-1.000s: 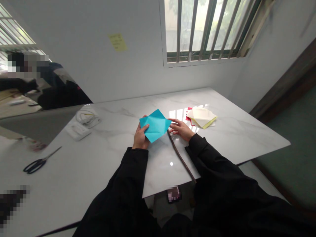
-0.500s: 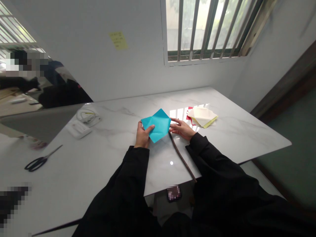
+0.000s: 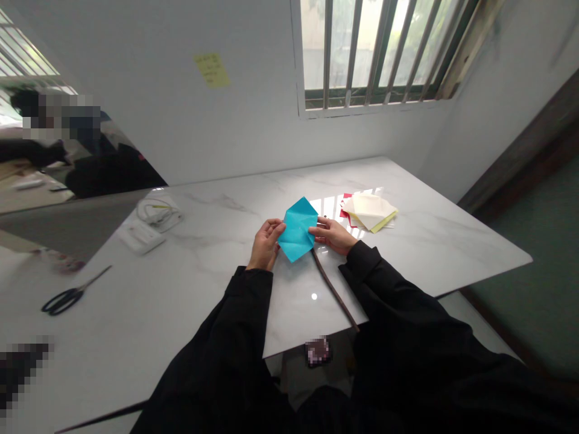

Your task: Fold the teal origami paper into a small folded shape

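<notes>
A creased sheet of blue paper [image 3: 298, 230], its left and right corners folded or turned in, is held above the white marbled table [image 3: 217, 241]. My left hand [image 3: 266, 244] grips its left edge between thumb and fingers. On the right edge, my right hand [image 3: 335, 234] pinches it with the thumb in front and fingers behind. A thin brown stick [image 3: 335, 292] lies on the table below, its upper end hidden by the paper and its lower end reaching past the front edge.
Right of my hands lies a pile of cream, yellow and red papers [image 3: 371, 211]. Black-handled scissors [image 3: 72, 295] rest at the left, near a white box [image 3: 142, 235] and a coiled cable [image 3: 158, 211]. A yellow note [image 3: 211, 70] is on the wall. Another person [image 3: 85, 144] sits far left.
The blue paper has shifted right and turned. My right thumb has come onto its right edge, where the fingers were spread before. My left fingers have drawn closer to its edge.
</notes>
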`<state>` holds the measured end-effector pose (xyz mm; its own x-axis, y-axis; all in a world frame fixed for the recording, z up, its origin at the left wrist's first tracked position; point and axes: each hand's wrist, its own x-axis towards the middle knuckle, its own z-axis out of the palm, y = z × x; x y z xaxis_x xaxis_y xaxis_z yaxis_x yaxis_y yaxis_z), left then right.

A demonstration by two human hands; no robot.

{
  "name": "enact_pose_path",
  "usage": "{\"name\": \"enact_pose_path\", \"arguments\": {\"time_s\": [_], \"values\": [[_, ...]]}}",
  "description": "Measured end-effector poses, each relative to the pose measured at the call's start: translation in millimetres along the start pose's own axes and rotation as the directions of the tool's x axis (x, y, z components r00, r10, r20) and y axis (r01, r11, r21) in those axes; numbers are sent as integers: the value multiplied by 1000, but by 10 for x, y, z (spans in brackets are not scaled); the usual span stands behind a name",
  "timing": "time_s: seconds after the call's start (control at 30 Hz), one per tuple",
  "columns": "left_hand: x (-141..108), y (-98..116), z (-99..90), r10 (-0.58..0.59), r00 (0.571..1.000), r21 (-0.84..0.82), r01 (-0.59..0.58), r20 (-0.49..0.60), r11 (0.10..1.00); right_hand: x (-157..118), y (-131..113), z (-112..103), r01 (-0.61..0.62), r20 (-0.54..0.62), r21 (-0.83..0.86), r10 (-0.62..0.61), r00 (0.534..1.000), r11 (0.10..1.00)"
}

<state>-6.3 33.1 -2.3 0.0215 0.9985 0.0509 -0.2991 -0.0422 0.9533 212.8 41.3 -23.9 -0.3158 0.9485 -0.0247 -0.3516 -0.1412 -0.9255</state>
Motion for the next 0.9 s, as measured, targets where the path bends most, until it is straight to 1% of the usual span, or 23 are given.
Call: {"name": "enact_pose_path", "arguments": {"time_s": [0.07, 0.23, 0.33, 0.4, 0.53, 0.9], "values": [[-11, 16, 15, -25, 1000, -20, 26, 14, 999, 17, 21, -12, 4, -6, 10, -4, 1000, 1000], [-4, 11, -1, -6, 1000, 13, 6, -3, 1000, 48, 55, -39, 15, -12, 6, -15, 1000, 1000], [0, 2, -15, -24, 1000, 14, 24, 1, 1000, 44, 53, -34, 29, -2, 9, -29, 1000, 1000], [1, -5, -19, -55, 998, 7, 55, 20, 998, 37, 45, -26, 34, -4, 10, -34, 999, 999], [-5, -23, -16, -124, 988, -1, 124, 95, 992, 27, 23, -13, 19, -13, -6, -19, 1000, 1000], [-24, -50, 0, -128, 978, 28, 125, 162, 992, 11, 0, 10, 12, -7, -35, -12, 1000, 999]]}}
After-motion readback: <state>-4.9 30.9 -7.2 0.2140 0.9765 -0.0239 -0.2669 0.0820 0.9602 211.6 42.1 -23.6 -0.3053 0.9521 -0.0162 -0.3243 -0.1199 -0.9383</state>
